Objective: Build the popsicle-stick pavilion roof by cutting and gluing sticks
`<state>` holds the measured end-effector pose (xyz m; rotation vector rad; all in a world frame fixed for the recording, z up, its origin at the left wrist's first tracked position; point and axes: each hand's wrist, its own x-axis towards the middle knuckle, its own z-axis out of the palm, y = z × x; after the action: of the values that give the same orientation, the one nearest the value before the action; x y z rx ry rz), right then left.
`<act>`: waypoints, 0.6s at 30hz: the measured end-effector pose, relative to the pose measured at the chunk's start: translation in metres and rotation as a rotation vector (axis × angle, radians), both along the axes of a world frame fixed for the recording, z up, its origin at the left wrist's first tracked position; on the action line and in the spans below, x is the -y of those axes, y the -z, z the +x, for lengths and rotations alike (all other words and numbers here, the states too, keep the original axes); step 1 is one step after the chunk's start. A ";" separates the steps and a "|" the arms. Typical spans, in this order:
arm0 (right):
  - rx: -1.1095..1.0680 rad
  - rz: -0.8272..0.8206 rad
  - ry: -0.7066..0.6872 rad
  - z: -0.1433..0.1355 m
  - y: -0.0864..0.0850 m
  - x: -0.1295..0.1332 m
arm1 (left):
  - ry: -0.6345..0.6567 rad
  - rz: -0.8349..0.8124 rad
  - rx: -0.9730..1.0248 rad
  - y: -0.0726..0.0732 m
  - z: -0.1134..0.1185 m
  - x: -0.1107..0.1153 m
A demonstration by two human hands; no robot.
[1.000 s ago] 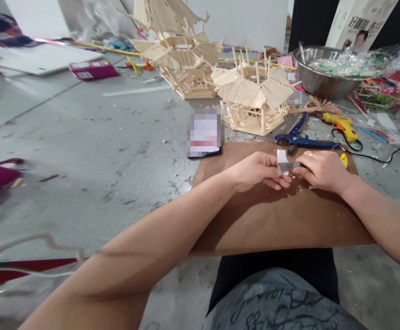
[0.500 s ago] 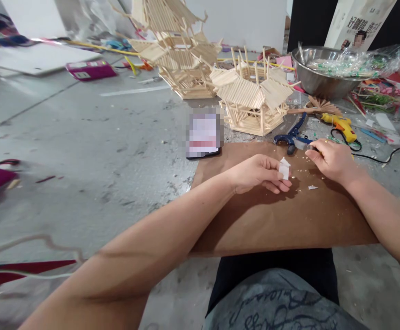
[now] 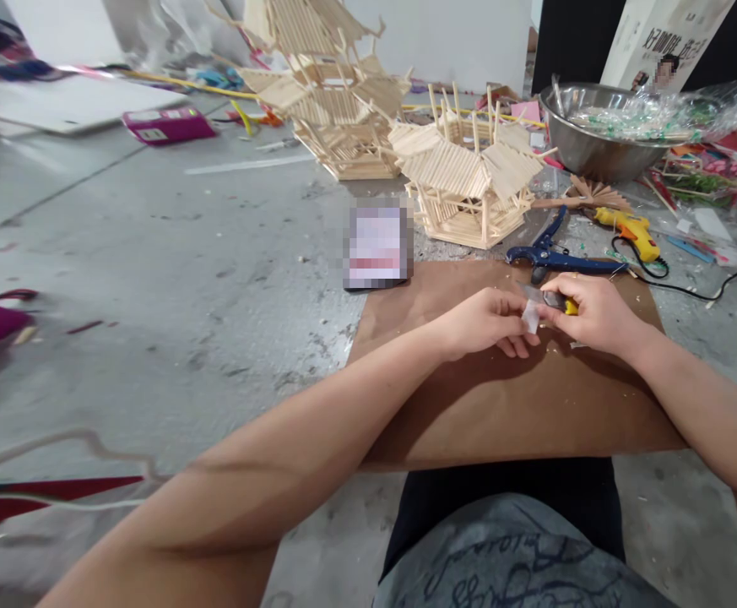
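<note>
Pinched in the fingers of my left hand (image 3: 479,325) is a small piece of white paper (image 3: 531,317). My right hand (image 3: 599,314) is closed around a utility knife (image 3: 555,300) with a yellow part showing. Its blade points left, close above the paper, and fingers of my right hand meet the paper's right side; whether the blade touches it I cannot tell. Both hands are over a brown board (image 3: 469,414) strewn with small crumbs. Just beyond them lies a blue hand cutter (image 3: 549,256), its handles spread.
A hexagonal stick pavilion (image 3: 450,169) and a taller stick pagoda (image 3: 343,105) stand ahead. Left of them lies a phone (image 3: 374,249), its screen blurred. At right are a yellow glue gun (image 3: 634,232) with a cord, a metal bowl (image 3: 596,152) and loose scraps.
My right hand has moved left and toward me, bringing the utility knife up to the paper. The paper has tilted between my fingers; my left hand is nearly still.
</note>
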<state>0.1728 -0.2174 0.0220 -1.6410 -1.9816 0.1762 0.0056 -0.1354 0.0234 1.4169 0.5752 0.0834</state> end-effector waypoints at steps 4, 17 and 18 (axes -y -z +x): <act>-0.005 -0.064 0.005 -0.004 -0.004 0.001 | 0.006 0.042 0.008 0.002 0.000 0.000; -0.030 -0.048 0.067 0.001 -0.002 -0.001 | -0.094 0.140 0.064 0.004 0.004 0.003; -0.026 -0.046 0.058 0.001 -0.001 -0.001 | -0.130 0.172 0.065 0.005 0.004 0.003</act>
<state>0.1737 -0.2161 0.0235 -1.7147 -1.9213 0.2217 0.0100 -0.1382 0.0180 1.5360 0.6173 0.2869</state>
